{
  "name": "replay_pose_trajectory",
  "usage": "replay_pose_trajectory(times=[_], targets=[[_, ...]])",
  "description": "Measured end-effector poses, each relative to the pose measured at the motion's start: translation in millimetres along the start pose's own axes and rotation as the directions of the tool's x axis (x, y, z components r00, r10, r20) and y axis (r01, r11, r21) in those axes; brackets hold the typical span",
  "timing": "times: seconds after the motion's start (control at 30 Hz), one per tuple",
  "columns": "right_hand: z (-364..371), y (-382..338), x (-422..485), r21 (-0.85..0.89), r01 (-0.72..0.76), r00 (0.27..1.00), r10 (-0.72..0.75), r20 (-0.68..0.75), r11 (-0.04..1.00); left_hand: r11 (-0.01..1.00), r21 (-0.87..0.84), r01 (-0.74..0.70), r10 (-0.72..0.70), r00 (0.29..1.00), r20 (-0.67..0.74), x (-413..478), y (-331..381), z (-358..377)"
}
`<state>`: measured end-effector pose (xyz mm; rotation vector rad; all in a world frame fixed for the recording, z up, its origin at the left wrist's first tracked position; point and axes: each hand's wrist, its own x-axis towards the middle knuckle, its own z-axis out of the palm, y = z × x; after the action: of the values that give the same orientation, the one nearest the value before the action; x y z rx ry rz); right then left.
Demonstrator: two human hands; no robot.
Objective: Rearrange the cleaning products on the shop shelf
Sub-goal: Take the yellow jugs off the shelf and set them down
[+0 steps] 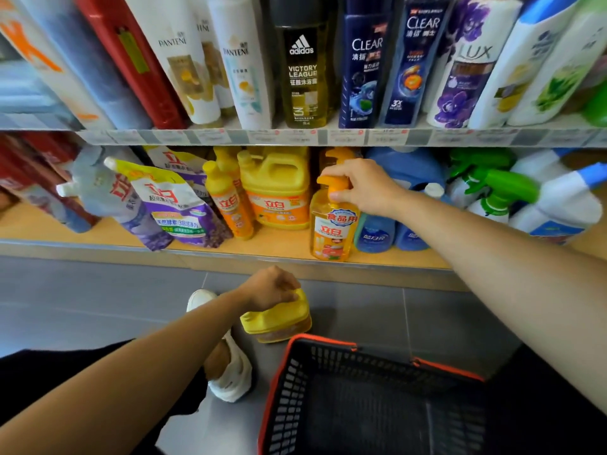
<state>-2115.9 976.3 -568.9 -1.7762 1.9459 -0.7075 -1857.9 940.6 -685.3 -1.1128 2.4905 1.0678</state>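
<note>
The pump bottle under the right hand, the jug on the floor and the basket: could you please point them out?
pump bottle point(331, 231): head view, front label.
jug on the floor point(272, 318): head view, yellow top.
basket point(323, 339): head view, orange rim.

Two Clear bottles point(363, 70) point(415, 60), one adidas bottle point(303, 73), two yellow jugs point(277, 188) point(276, 320), one pump bottle point(333, 224), one basket point(279, 382)

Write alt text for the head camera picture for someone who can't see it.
A person's right hand grips the orange pump of a yellow soap bottle at the lower shelf, while the left hand holds a yellow jug at floor level beside a black basket.
</note>
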Motion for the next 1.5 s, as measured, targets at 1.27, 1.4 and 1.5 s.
replay_pose_trajectory(times=[1.27, 1.4, 1.5], targets=[[20.0, 2.8, -28.3, 0.073, -0.036, 0.998, 0.039, -0.042, 0.997, 0.811, 0.576, -0.104, 0.331, 0.893, -0.304, 25.3, 33.5, -149.5], [17.4, 1.9, -41.3, 0.014, 0.018, 0.998, -0.017, -0.059, 1.0, 0.905, 0.417, -0.083, 0.225, 0.925, -0.306, 3.5, 42.5, -156.9], [13.0, -5.8, -49.0, 0.013, 0.063, 0.986, -0.06, -0.153, 0.998, 0.916, 0.381, -0.125, 0.228, 0.944, -0.239, -18.1, 55.3, -160.6]])
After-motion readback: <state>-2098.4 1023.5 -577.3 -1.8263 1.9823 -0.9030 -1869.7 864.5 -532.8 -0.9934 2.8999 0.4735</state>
